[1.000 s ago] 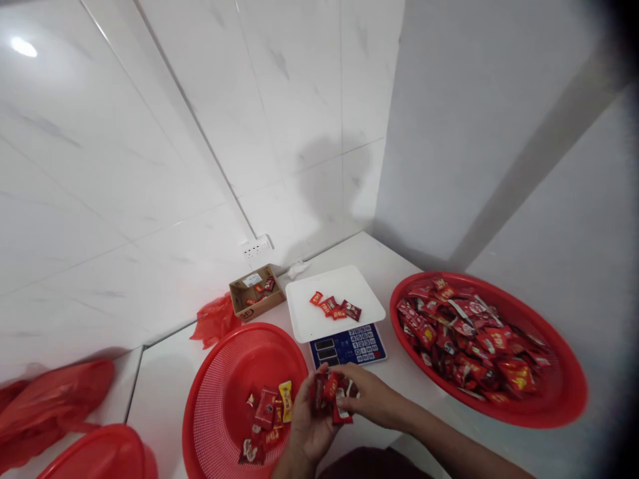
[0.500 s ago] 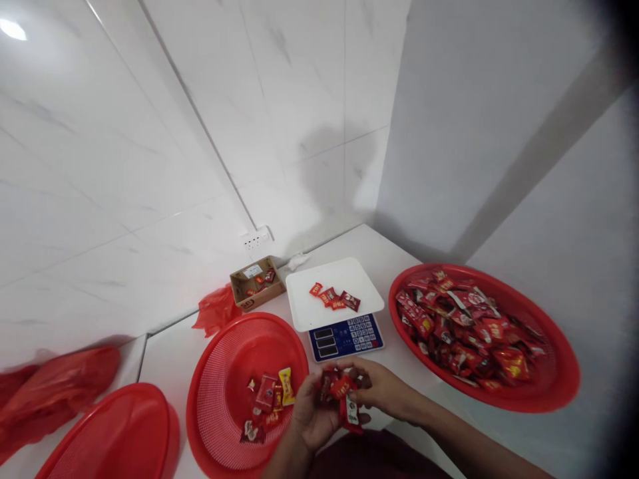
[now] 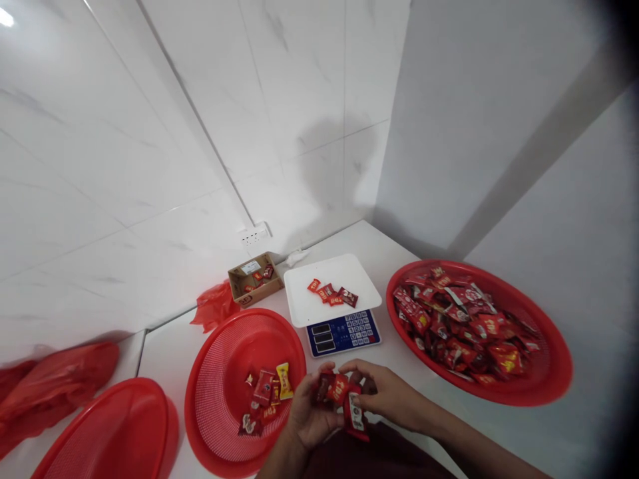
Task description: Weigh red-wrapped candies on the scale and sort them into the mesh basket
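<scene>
Both of my hands are close together in front of the scale. My left hand [image 3: 313, 411] has its fingers curled around small red wrapped candies [image 3: 333, 388]. In my right hand [image 3: 383, 394] a red packet with a white label [image 3: 355, 414] is pinched, hanging at a slant beside the other candies. Just beyond them stands a blue-panelled digital scale [image 3: 344, 334], its white tray [image 3: 304, 299] bearing several red and dark red candies [image 3: 335, 295]. To the left, a red mesh basket [image 3: 210, 399] holds several red candies and one yellow packet [image 3: 284, 380].
A large red basket [image 3: 559, 372] heaped with red packets [image 3: 474, 326] stands on the right. Behind the left basket are a small cardboard box [image 3: 264, 290] with candies and a red plastic bag [image 3: 213, 305]. Another red basket [image 3: 124, 426] and more red bags [image 3: 64, 379] lie far left.
The white-labelled packet in my right hand has shifted slightly right and apart from the candies in my left. The whole view has moved a little; the candies on the tray stay put.
</scene>
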`<state>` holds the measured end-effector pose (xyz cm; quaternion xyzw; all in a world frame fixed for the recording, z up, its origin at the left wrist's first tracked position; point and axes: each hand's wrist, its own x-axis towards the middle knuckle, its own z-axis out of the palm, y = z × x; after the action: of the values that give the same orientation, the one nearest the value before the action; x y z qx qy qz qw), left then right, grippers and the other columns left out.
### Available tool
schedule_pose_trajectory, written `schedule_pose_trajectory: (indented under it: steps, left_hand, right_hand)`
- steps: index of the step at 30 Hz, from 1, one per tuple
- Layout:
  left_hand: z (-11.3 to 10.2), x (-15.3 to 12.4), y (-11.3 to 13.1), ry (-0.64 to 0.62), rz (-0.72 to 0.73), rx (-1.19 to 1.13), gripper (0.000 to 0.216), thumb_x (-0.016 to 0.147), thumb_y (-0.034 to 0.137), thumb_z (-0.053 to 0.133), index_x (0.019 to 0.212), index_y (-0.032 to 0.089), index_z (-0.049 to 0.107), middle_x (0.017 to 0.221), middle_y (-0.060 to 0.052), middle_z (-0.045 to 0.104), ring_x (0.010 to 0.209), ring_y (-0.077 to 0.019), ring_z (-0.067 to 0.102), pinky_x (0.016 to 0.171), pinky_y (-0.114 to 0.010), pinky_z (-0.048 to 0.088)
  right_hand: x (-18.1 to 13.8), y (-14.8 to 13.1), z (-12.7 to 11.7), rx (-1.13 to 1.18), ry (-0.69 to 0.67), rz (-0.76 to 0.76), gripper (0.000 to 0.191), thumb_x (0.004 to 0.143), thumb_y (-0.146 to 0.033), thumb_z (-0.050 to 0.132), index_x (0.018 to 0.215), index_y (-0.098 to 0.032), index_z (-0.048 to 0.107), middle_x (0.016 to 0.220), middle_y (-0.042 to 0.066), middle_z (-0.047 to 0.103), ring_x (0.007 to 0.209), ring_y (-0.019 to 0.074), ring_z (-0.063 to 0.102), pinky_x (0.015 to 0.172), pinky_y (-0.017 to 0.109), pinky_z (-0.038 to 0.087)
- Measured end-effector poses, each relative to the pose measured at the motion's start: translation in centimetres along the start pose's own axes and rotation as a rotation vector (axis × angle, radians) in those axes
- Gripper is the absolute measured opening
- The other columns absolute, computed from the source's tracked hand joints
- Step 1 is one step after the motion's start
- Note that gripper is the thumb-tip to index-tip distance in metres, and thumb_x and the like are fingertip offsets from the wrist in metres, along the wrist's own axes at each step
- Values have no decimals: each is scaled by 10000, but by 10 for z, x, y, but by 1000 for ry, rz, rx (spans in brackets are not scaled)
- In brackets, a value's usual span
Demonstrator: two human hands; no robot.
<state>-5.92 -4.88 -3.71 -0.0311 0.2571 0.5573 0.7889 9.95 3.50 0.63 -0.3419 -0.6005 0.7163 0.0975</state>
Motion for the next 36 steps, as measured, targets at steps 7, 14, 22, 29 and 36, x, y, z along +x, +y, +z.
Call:
schedule_pose_trajectory:
  steps: [7,14,22,29,36]
  left_hand:
    - [-7,-2,9,35,32,4,209,774,311,524,924,226,642,881,-43,673,839,-207,615,770,-432,440]
    - [-11,0,9,68,12,-29,187,756,316,555,900,236,644,829,-22,643,657,-107,585,552,-212,428]
    - [-2,-3,9,88,-42,-2,208,738,299,577,908,196,636,714,-13,602,387,-10,312,342,-116,164]
    - [-1,6,4,137,-131,33,206,740,345,573,789,152,624,606,10,570,331,1,259,330,-131,102]
    - [1,10,-5,247,-156,158,237,724,402,590,754,168,611,582,29,536,328,0,273,347,-163,70]
  right_hand:
    - [7,-4,-33,-7,34,40,384,625,-254,634,999,-183,586,843,18,581,592,90,524,513,216,423]
    - [90,13,-98,133,493,-31,360,645,-263,650,974,-132,581,810,47,636,683,138,598,655,283,499]
    - [132,11,-104,-24,681,-51,432,682,-183,585,1110,-146,534,1129,106,563,876,179,581,850,358,441]
    - [57,12,-26,-315,-131,-185,324,717,-319,578,1013,-190,608,933,41,639,820,168,579,736,295,462]
    - [32,11,-6,-399,-48,-213,177,679,-187,585,834,-224,664,831,7,587,785,143,531,686,245,424]
